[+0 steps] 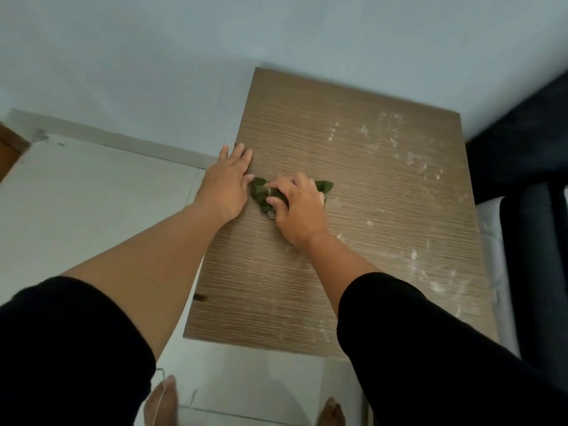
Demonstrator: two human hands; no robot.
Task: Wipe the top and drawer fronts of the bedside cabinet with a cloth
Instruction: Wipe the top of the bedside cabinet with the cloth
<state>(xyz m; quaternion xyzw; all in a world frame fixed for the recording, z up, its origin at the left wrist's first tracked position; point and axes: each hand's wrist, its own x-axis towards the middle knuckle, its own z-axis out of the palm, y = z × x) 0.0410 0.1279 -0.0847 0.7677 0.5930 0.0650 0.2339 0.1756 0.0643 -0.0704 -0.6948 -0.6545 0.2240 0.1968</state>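
The bedside cabinet's brown wood-grain top fills the middle of the head view, seen from above. White dusty smears cover its right side. A crumpled dark green cloth lies on the top's left-centre, and my right hand presses down on it with fingers curled over it. My left hand lies flat with fingers together on the top's left edge, its thumb side touching the cloth. The drawer fronts are hidden below the top.
A pale wall stands behind the cabinet. White floor tiles lie to the left. A dark bed frame and white mattress edge sit close on the right. My bare feet stand before the cabinet.
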